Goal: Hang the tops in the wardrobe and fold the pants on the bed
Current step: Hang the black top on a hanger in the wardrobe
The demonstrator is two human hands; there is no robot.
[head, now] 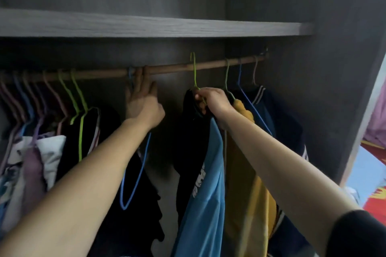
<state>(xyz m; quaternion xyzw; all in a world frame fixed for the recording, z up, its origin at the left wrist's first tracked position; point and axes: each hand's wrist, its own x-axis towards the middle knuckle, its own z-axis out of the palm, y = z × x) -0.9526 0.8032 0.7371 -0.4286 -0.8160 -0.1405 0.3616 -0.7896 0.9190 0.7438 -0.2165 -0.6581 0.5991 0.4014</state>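
— Fingers of the right hand, what do they have?
— They pinch the neck of a lime-green wire hanger carrying a black top. Its hook stands above the brown wooden wardrobe rod, not resting on it.
— And the left hand?
— Stretched straight up, tips touching the rod beside the hook of a bare blue wire hanger, gripping nothing.
— Neighbours?
— A light blue top and a mustard top, just right of the black one.

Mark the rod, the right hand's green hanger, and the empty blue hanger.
rod (171, 69), head view, bare middle stretch
green hanger (195, 79), head view, neck
empty blue hanger (124, 207), head view, lower bend
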